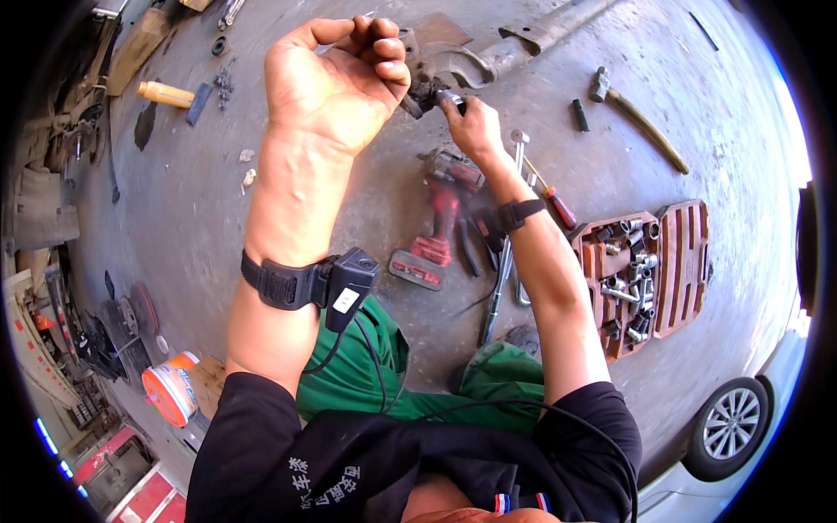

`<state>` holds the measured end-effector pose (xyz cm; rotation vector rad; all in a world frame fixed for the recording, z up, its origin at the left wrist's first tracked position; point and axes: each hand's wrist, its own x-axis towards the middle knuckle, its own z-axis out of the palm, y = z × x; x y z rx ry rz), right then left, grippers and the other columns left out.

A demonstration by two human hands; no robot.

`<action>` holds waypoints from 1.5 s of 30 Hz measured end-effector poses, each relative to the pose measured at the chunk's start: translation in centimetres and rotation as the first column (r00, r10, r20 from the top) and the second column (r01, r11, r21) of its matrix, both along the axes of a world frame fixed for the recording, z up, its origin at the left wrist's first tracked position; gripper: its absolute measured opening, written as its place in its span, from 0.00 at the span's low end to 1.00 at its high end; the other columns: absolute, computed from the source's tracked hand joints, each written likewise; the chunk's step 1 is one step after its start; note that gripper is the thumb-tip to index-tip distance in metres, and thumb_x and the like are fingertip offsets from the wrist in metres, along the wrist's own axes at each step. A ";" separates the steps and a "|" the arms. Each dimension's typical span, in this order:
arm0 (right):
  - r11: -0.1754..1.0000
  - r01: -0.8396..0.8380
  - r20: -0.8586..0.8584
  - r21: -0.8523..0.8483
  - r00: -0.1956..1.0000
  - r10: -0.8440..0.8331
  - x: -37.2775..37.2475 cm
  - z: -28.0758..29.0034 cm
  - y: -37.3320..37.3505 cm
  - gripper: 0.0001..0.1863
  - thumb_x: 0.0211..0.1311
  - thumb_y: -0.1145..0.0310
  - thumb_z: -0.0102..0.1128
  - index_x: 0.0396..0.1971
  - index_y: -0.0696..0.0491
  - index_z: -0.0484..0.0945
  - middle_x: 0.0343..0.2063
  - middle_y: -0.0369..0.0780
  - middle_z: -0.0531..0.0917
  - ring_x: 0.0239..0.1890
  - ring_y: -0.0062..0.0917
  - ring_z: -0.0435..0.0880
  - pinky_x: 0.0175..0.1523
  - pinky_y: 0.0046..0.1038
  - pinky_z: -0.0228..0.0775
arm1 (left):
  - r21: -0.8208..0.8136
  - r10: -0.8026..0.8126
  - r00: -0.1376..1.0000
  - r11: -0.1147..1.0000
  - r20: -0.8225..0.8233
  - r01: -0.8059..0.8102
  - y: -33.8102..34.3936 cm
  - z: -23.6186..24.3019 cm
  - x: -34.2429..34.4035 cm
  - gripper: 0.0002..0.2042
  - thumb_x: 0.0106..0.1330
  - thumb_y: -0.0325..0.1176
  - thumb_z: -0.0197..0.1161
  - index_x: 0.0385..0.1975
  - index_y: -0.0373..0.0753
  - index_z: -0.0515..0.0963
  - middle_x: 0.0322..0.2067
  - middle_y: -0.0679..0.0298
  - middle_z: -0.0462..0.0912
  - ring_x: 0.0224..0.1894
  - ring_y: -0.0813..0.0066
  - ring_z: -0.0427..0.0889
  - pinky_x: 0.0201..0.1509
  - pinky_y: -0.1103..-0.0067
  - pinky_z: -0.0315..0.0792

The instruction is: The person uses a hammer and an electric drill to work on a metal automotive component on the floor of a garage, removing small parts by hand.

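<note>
My left hand [336,83] is raised, palm up, with its fingers loosely curled and no object seen in the palm. My right hand [475,129] is closed on a short, round metal piece [449,100], dark with a shiny rim. That piece is against the dark, greasy joint end [423,94] of a drive shaft [532,39] lying on the floor. My left hand partly covers the joint, and whether the piece sits on it or only touches it cannot be made out. Below my hands lies a red and black cordless impact wrench [440,218].
Beside my right forearm are pliers [468,248], a long ratchet handle [501,283], a screwdriver [558,207] and an opened socket case [610,288]. A hammer [645,131] and black socket [580,115] lie farther right. An orange-white bucket [170,392] stands left; a car wheel [731,427] is lower right.
</note>
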<state>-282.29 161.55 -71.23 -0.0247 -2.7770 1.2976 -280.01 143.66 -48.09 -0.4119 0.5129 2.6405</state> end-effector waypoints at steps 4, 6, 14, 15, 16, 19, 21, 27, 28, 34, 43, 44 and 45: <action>0.993 -0.058 -0.099 0.101 0.993 0.068 0.6 0.6 -0.2 0.21 0.57 0.58 0.64 0.32 0.64 0.74 0.25 0.59 0.81 0.32 0.55 0.82 0.41 0.48 0.74 | -0.010 0.003 1.000 1.000 -0.012 -0.003 -0.5 -0.6 -0.1 0.07 0.58 0.30 0.53 0.31 0.33 0.73 0.36 0.58 0.74 0.35 0.68 0.72 0.38 0.75 0.68; 0.983 -0.098 -0.155 0.154 0.980 0.122 0.8 0.6 -0.2 0.21 0.57 0.58 0.64 0.34 0.64 0.73 0.26 0.59 0.81 0.33 0.55 0.82 0.41 0.48 0.74 | -0.033 0.016 1.000 0.999 -0.015 -0.017 -0.3 -0.8 -0.1 0.07 0.58 0.30 0.53 0.31 0.33 0.73 0.37 0.58 0.75 0.35 0.69 0.72 0.38 0.75 0.68; 0.996 0.086 0.049 0.022 0.995 -0.087 0.7 0.7 -0.3 0.25 0.62 0.54 0.62 0.31 0.66 0.71 0.24 0.59 0.80 0.31 0.55 0.82 0.39 0.48 0.73 | -0.013 0.000 1.000 1.000 -0.026 0.000 -0.3 -1.0 -0.4 0.07 0.58 0.30 0.53 0.31 0.33 0.73 0.37 0.58 0.75 0.35 0.69 0.72 0.38 0.75 0.68; 0.996 0.083 0.050 0.020 0.995 -0.084 0.9 0.7 -0.3 0.25 0.62 0.54 0.62 0.31 0.66 0.71 0.24 0.59 0.80 0.31 0.55 0.82 0.39 0.48 0.73 | -0.007 -0.002 1.000 1.000 -0.029 0.002 -0.5 -1.0 -0.4 0.07 0.58 0.30 0.53 0.31 0.33 0.73 0.37 0.58 0.75 0.35 0.69 0.71 0.38 0.75 0.68; 0.996 0.086 0.021 0.028 0.996 -0.087 1.2 0.7 -0.3 0.26 0.62 0.53 0.62 0.30 0.66 0.72 0.24 0.60 0.80 0.31 0.56 0.82 0.38 0.48 0.73 | -0.009 0.001 1.000 1.000 -0.029 -0.001 -0.6 -1.0 -0.4 0.07 0.58 0.30 0.53 0.31 0.33 0.73 0.37 0.58 0.75 0.35 0.69 0.71 0.38 0.75 0.68; 0.990 0.114 -0.017 0.079 0.993 -0.113 1.9 0.9 0.0 0.26 0.61 0.52 0.63 0.27 0.65 0.73 0.24 0.58 0.81 0.30 0.54 0.82 0.38 0.46 0.74 | 0.001 -0.021 1.000 1.000 -0.019 0.021 -0.5 -0.8 -0.2 0.07 0.58 0.30 0.53 0.31 0.33 0.73 0.37 0.58 0.75 0.36 0.69 0.71 0.38 0.75 0.68; 0.984 0.173 -0.008 -0.040 0.985 -0.173 2.6 1.9 0.9 0.26 0.59 0.51 0.64 0.27 0.63 0.73 0.24 0.56 0.81 0.30 0.51 0.83 0.38 0.44 0.74 | 0.018 -0.022 0.999 1.000 -0.023 0.022 -0.9 -0.5 -0.2 0.07 0.58 0.30 0.53 0.32 0.33 0.73 0.37 0.57 0.75 0.35 0.69 0.71 0.38 0.75 0.68; 0.838 -0.314 0.363 0.446 0.919 0.151 2.5 4.2 8.6 0.23 0.50 0.51 0.61 0.29 0.61 0.81 0.30 0.55 0.83 0.37 0.48 0.84 0.44 0.42 0.75 | 0.032 -0.045 0.999 0.998 -0.017 0.046 -0.5 -0.8 -0.3 0.08 0.58 0.30 0.54 0.31 0.33 0.74 0.37 0.57 0.75 0.35 0.69 0.72 0.38 0.75 0.68; 0.731 -0.443 0.484 0.519 0.857 0.176 2.5 4.4 9.4 0.22 0.46 0.53 0.61 0.31 0.58 0.82 0.31 0.53 0.84 0.39 0.47 0.84 0.46 0.41 0.75 | 0.037 -0.054 0.998 0.998 -0.009 0.055 -0.3 -0.9 -0.4 0.08 0.57 0.30 0.54 0.31 0.33 0.74 0.37 0.57 0.75 0.36 0.69 0.72 0.38 0.75 0.68; 0.707 -0.567 0.597 0.422 0.761 0.254 2.4 5.4 12.5 0.23 0.47 0.52 0.64 0.34 0.58 0.84 0.31 0.52 0.84 0.37 0.45 0.83 0.44 0.40 0.74 | 0.047 -0.071 0.997 0.996 -0.013 0.071 0.2 -1.0 -0.4 0.08 0.57 0.31 0.54 0.32 0.33 0.74 0.37 0.57 0.75 0.36 0.68 0.72 0.38 0.75 0.68; 0.981 0.110 -0.040 0.159 0.994 -0.104 1.7 5.3 19.2 0.21 0.59 0.58 0.65 0.49 0.53 0.81 0.31 0.46 0.86 0.32 0.30 0.85 0.38 0.31 0.74 | 0.050 -0.128 0.991 0.990 -0.045 0.130 1.1 -0.6 -0.4 0.07 0.59 0.29 0.53 0.33 0.33 0.71 0.37 0.58 0.73 0.37 0.67 0.70 0.39 0.75 0.67; 0.957 0.144 -0.080 0.252 0.988 -0.128 2.2 4.7 19.7 0.20 0.58 0.57 0.65 0.47 0.52 0.81 0.31 0.48 0.85 0.34 0.38 0.84 0.40 0.36 0.75 | 0.060 -0.127 0.991 0.990 -0.035 0.129 1.4 -0.5 -0.2 0.06 0.59 0.29 0.52 0.32 0.33 0.71 0.37 0.58 0.72 0.37 0.67 0.70 0.39 0.75 0.67; 0.924 0.180 -0.128 0.338 0.981 -0.144 2.5 3.6 20.0 0.19 0.57 0.55 0.65 0.44 0.51 0.81 0.32 0.51 0.84 0.36 0.45 0.84 0.42 0.40 0.75 | 0.063 -0.136 0.990 0.988 -0.044 0.138 1.4 -0.4 -0.3 0.06 0.59 0.29 0.52 0.32 0.33 0.71 0.37 0.58 0.72 0.37 0.67 0.70 0.39 0.75 0.67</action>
